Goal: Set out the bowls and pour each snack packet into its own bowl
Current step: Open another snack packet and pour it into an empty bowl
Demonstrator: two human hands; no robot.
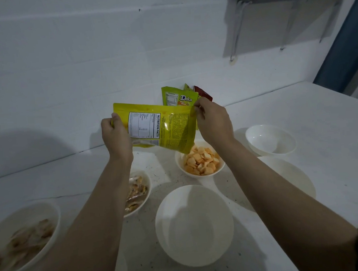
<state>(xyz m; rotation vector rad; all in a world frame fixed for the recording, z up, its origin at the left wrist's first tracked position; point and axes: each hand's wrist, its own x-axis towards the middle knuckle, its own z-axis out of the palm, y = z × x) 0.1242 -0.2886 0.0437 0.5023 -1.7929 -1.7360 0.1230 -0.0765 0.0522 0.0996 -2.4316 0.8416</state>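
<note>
You've got the yellow packet (160, 127) tipped over the cracker bowl (199, 161), both hands on it.

L hand (116, 135) grips its left end, R hand (212, 120) pinches the right corner. Bowl under it holds orange crackers (201, 160). Two left bowls (27, 234) (137, 192) hold brownish snacks. Near bowl (194, 224) and far-right bowl (270, 139) hold nothing; a 3rd pale bowl (291, 176) sits between them, contents unclear. More packets (180, 97) lean on the wall.
</note>
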